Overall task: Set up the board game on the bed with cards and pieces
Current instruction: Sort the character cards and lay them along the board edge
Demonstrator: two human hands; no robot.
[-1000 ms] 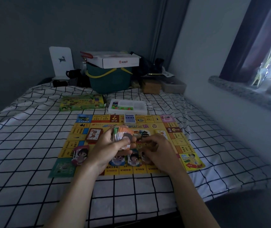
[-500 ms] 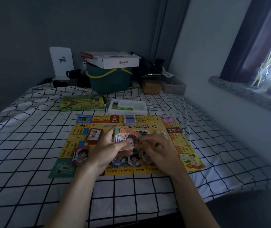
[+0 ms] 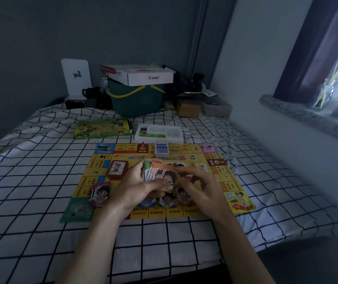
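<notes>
Behind the yellow game board (image 3: 221, 177) on the checked bedsheet (image 3: 30, 191), a clear compartmented tray (image 3: 159, 133) holds small coloured pieces in its left sections; their number cannot be told. A green game box (image 3: 102, 128) lies left of the tray. On the board sit one brown card deck (image 3: 117, 168), one blue deck (image 3: 161, 148) and one character card (image 3: 100, 193) at its left edge. Over the board, the left hand (image 3: 132, 187) grips a fanned stack of cards (image 3: 158, 174); the right hand (image 3: 202, 186), fingers curled, pinches the stack's front card.
</notes>
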